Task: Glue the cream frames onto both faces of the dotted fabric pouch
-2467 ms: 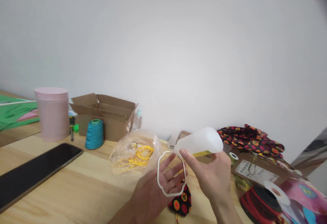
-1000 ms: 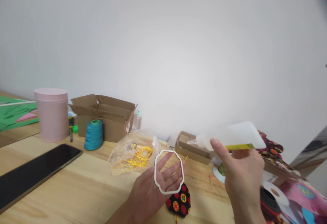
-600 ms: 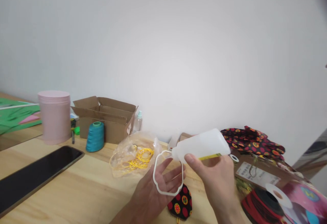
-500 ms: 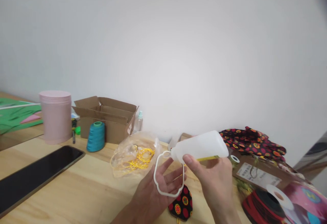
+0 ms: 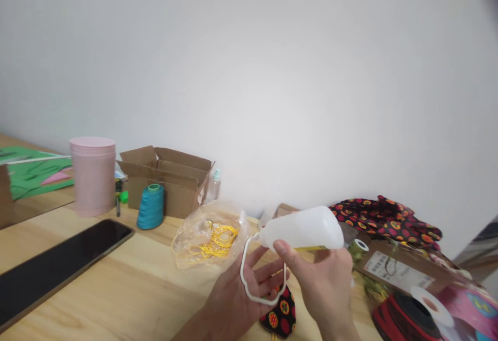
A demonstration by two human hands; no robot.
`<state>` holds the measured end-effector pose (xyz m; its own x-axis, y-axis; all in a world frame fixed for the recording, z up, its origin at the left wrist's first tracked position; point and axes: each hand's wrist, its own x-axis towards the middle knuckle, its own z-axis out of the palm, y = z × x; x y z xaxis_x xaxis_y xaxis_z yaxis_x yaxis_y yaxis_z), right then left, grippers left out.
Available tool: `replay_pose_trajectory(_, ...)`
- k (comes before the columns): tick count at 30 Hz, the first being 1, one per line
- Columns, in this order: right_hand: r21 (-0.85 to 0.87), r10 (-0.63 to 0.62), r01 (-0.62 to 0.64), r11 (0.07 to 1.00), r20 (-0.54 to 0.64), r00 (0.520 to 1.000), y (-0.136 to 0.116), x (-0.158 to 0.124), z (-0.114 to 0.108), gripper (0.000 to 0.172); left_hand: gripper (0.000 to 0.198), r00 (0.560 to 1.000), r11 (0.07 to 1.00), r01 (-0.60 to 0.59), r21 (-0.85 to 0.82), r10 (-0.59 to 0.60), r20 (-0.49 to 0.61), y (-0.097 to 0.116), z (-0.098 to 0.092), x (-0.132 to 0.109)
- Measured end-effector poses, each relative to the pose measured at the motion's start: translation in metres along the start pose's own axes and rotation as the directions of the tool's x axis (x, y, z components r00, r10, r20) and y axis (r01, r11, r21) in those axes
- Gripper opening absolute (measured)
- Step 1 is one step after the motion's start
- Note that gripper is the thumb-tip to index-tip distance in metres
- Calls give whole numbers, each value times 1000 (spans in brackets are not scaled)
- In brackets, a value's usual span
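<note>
My right hand (image 5: 321,273) grips a white plastic squeeze bottle (image 5: 303,229) with a yellow label strip on its underside. It is tilted on its side, nozzle to the left. The nozzle tip meets or nearly meets the top of a thin white wavy-edged ring frame (image 5: 243,273); I cannot tell whether they touch. My left hand (image 5: 249,289) supports this frame, palm turned up and fingers stretched behind it. How the thumb holds it is unclear. Partly hidden beneath my left hand, a black patterned fabric piece (image 5: 280,315) lies on the wooden table (image 5: 128,294).
A clear bag with yellow cord (image 5: 220,240) lies beyond my left hand. Behind stand a teal thread cone (image 5: 151,207), an open cardboard box (image 5: 181,193) and a pink canister (image 5: 93,178). A black phone-like slab (image 5: 58,273) lies left; patterned cloth (image 5: 385,221) and ribbon spools (image 5: 406,317) crowd the right.
The view has shifted slightly, so the table things sit a little farther right. The bottle has moved slightly lower and left relative to the frame, with both hands keeping their holds.
</note>
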<state>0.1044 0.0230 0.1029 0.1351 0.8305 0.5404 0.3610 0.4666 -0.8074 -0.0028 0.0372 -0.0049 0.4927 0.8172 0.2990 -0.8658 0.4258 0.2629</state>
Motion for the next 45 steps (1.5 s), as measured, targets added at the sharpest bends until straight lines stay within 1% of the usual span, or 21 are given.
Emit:
replay_pose_trajectory(2,-11,-4,4,1000,8,1000,1,1,0,36,43,1000,1000,1,3,-1,-11,0,0,0)
replay_pose_trajectory(6,-51,-34,33,998,-17,999,2,4,-2,39,40,1000,1000,3,-2,-3,-24,-1,2,1)
replay_pose_trajectory(10,-21,-39,38,999,-37,999,3,6,-3,38,40,1000,1000,-4,-1,4,-26,-1,2,2)
replay_pose_trajectory(17,9,3,-2,1000,-60,998,-1,2,-1,36,40,999,1000,3,-7,-3,-35,0,1,3)
replay_pose_trajectory(21,17,17,-17,1000,-48,999,-2,0,0,37,41,999,1000,9,-14,-10,-32,-1,2,2)
replay_pose_trajectory(28,20,13,-13,1000,-8,1000,3,-1,0,38,33,999,1000,23,16,-22,-27,-1,0,0)
replay_pose_trajectory(32,-14,0,-1,1000,-75,997,0,0,-1,37,38,999,1000,17,18,-16,-31,-2,-1,0)
replay_pose_trajectory(35,-28,13,-15,999,-78,997,-3,0,-2,35,40,999,1000,16,12,-16,-28,-2,-1,0)
replay_pose_trajectory(39,14,7,-6,1000,-53,999,-1,-1,0,42,32,999,1000,12,9,-11,-31,-2,1,2)
replay_pose_trajectory(42,33,-3,4,999,-26,1000,2,-2,1,51,33,999,1000,7,20,-6,-39,-1,2,2)
replay_pose_trajectory(45,24,1,0,1000,-42,999,3,-1,1,52,35,999,1000,17,21,-16,-52,-1,2,1)
